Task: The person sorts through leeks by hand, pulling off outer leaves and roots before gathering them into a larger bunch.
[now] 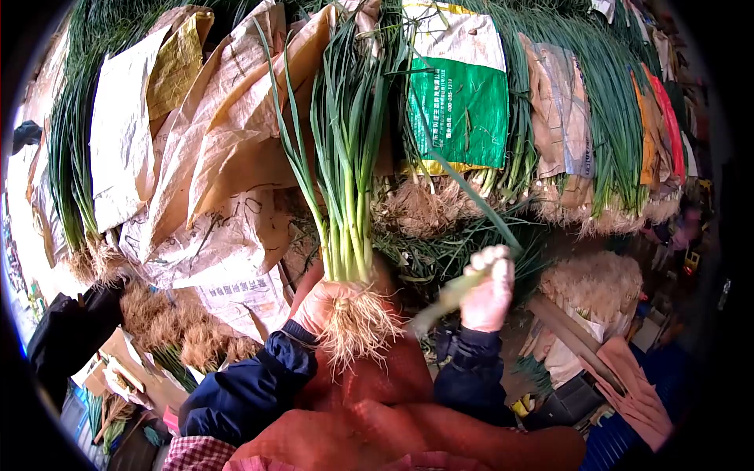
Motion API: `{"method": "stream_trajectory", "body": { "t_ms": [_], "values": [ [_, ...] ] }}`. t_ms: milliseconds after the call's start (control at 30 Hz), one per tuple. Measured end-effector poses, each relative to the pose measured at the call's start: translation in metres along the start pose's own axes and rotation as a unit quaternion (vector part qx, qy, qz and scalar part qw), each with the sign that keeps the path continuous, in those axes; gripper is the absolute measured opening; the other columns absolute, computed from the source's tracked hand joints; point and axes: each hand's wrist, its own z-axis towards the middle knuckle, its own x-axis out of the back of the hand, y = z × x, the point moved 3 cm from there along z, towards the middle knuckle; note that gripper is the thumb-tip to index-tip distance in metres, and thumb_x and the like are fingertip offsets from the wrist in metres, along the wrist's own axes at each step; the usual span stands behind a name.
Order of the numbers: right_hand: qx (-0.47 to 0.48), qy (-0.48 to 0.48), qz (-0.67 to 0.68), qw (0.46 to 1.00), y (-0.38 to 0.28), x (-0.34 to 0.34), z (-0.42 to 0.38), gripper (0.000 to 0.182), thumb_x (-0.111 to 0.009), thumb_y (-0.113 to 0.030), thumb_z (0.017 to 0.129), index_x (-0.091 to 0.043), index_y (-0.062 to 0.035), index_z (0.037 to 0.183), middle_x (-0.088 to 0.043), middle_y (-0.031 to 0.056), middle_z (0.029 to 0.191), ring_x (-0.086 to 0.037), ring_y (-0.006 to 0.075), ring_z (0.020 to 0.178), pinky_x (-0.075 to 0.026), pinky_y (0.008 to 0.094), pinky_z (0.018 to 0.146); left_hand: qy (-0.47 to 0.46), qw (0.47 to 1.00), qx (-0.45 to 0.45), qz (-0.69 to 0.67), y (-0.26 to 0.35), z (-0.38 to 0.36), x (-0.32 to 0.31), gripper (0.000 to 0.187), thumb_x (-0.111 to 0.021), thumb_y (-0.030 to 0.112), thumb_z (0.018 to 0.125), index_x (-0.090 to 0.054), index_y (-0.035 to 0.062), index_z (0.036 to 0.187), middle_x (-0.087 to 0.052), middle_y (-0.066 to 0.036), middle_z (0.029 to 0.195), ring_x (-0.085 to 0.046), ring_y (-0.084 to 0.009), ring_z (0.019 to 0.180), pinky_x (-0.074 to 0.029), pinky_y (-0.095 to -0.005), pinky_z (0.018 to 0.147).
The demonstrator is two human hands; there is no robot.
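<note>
My left hand [312, 308] is closed around the lower end of a bunch of green onions [345, 180], just by the roots. The bunch stands upright over my lap, leaves up, with pale stringy roots [360, 326] hanging over the fingers. To the right, my right hand [488, 290] is closed on a single green onion [452, 298]. Its pale end points down and left, blurred by motion, while its long leaf slants up and left. A red cloth [361, 400] covers my lap beneath both hands.
Rows of green onions [605, 118] lie ahead, partly covered by paper sacks [228, 133] and a green-and-white sack [463, 102]. Loose leaves [432, 251] lie beyond my right hand. Root bundles [593, 282] and a wooden bar [573, 337] are at right. Another person's dark sleeve [75, 330] shows at left.
</note>
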Motion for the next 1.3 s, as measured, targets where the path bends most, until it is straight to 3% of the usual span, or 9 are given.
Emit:
{"method": "stream_trajectory", "body": {
  "t_ms": [100, 333, 500, 667, 1033, 1167, 1233, 1267, 1300],
  "values": [
    [-0.111, 0.188, -0.397, 0.891, -0.037, 0.114, -0.017, 0.024, -0.05, -0.016, 0.089, -0.05, -0.0064, 0.112, -0.057, 0.004, 0.088, -0.051, 0.011, 0.057, -0.044, 0.0232, 0.054, -0.1, 0.985, 0.042, -0.132, -0.026, 0.012, 0.061, 0.018, -0.058, -0.005, 0.072, -0.06, -0.0083, 0.09, -0.062, -0.012, 0.092, -0.06, -0.0179, 0.079, -0.051, -0.027, 0.073],
    [-0.144, -0.299, -0.437, 0.836, 0.068, -0.009, -0.028, 0.027, -0.049, -0.001, 0.074, -0.054, -0.0029, 0.101, -0.063, 0.0108, 0.086, -0.056, 0.0201, 0.058, -0.043, 0.0302, 0.048, -0.02, 0.972, 0.125, -0.197, -0.031, 0.011, 0.036, 0.03, -0.057, 0.007, 0.064, -0.057, -0.0008, 0.093, -0.056, -0.015, 0.1, -0.056, -0.0281, 0.083, -0.048, -0.0414, 0.077],
    [-0.189, -0.241, -0.789, 0.533, 0.079, 0.087, -0.024, 0.023, -0.05, -0.007, 0.081, -0.057, -0.0046, 0.102, -0.063, 0.0113, 0.089, -0.061, 0.02, 0.062, -0.05, 0.0292, 0.061, -0.055, 0.963, 0.119, -0.236, 0.018, -0.021, -0.035, 0.039, -0.056, 0.01, 0.06, -0.054, 0.0053, 0.098, -0.049, -0.018, 0.115, -0.051, -0.0303, 0.099, -0.044, -0.045, 0.085],
    [-0.313, -0.277, -0.344, 0.841, 0.09, 0.011, 0.014, 0.044, -0.06, -0.022, 0.084, -0.045, 0.0049, 0.116, -0.058, 0.0045, 0.085, -0.054, 0.0112, 0.072, -0.045, 0.025, 0.066, -0.019, 0.976, 0.142, -0.163, -0.043, 0.022, 0.067, 0.029, -0.056, 0.002, 0.065, -0.058, 0.0002, 0.094, -0.057, -0.014, 0.095, -0.054, -0.0229, 0.077, -0.045, -0.0324, 0.068],
    [-0.259, -0.142, -0.199, 0.934, 0.063, -0.025, -0.024, 0.017, -0.057, -0.02, 0.085, -0.061, -0.004, 0.083, -0.058, 0.0003, 0.068, -0.049, 0.0038, 0.054, -0.034, 0.0152, 0.044, 0.002, 0.96, 0.076, -0.27, -0.038, 0.019, 0.038, 0.022, -0.054, 0.003, 0.07, -0.055, -0.0038, 0.091, -0.055, -0.011, 0.083, -0.051, -0.017, 0.065, -0.045, -0.027, 0.055],
    [-0.352, -0.203, -0.395, 0.824, 0.053, 0.061, -0.033, 0.026, -0.058, -0.021, 0.085, -0.058, -0.0035, 0.104, -0.063, 0.0053, 0.087, -0.055, 0.0088, 0.059, -0.045, 0.0218, 0.055, -0.057, 0.952, 0.066, -0.292, -0.005, 0.002, 0.005, 0.037, -0.053, 0.007, 0.068, -0.055, 0.0022, 0.105, -0.054, -0.016, 0.106, -0.052, -0.0281, 0.084, -0.051, -0.0404, 0.066],
    [-0.278, -0.242, -0.673, 0.641, 0.034, 0.099, -0.029, 0.048, -0.057, -0.017, 0.082, -0.042, -0.0061, 0.126, -0.058, 0.0112, 0.108, -0.06, 0.0167, 0.077, -0.048, 0.0299, 0.07, -0.074, 0.965, 0.041, -0.248, 0.014, -0.011, 0.004, 0.039, -0.054, 0.007, 0.068, -0.054, 0.0014, 0.106, -0.054, -0.016, 0.107, -0.053, -0.0284, 0.084, -0.051, -0.0404, 0.066],
    [-0.405, -0.27, -0.825, 0.287, 0.032, 0.11, -0.024, 0.066, -0.057, -0.017, 0.079, -0.024, -0.0086, 0.137, -0.047, 0.0162, 0.125, -0.055, 0.0251, 0.1, -0.042, 0.0352, 0.088, -0.08, 0.969, 0.027, -0.232, 0.027, -0.015, 0.003, 0.039, -0.054, 0.006, 0.068, -0.053, 0.001, 0.107, -0.054, -0.016, 0.108, -0.053, -0.0285, 0.083, -0.051, -0.0404, 0.066],
    [-0.396, -0.242, -0.811, 0.357, 0.031, 0.118, -0.015, 0.065, -0.058, -0.021, 0.079, -0.028, -0.0085, 0.135, -0.045, 0.0175, 0.126, -0.045, 0.0293, 0.114, -0.036, 0.0366, 0.096, -0.078, 0.974, 0.008, -0.213, 0.036, -0.02, 0.006, 0.04, -0.055, 0.006, 0.068, -0.053, 0.0006, 0.107, -0.054, -0.017, 0.108, -0.053, -0.0287, 0.083, -0.051, -0.0405, 0.066]
  ]
}}
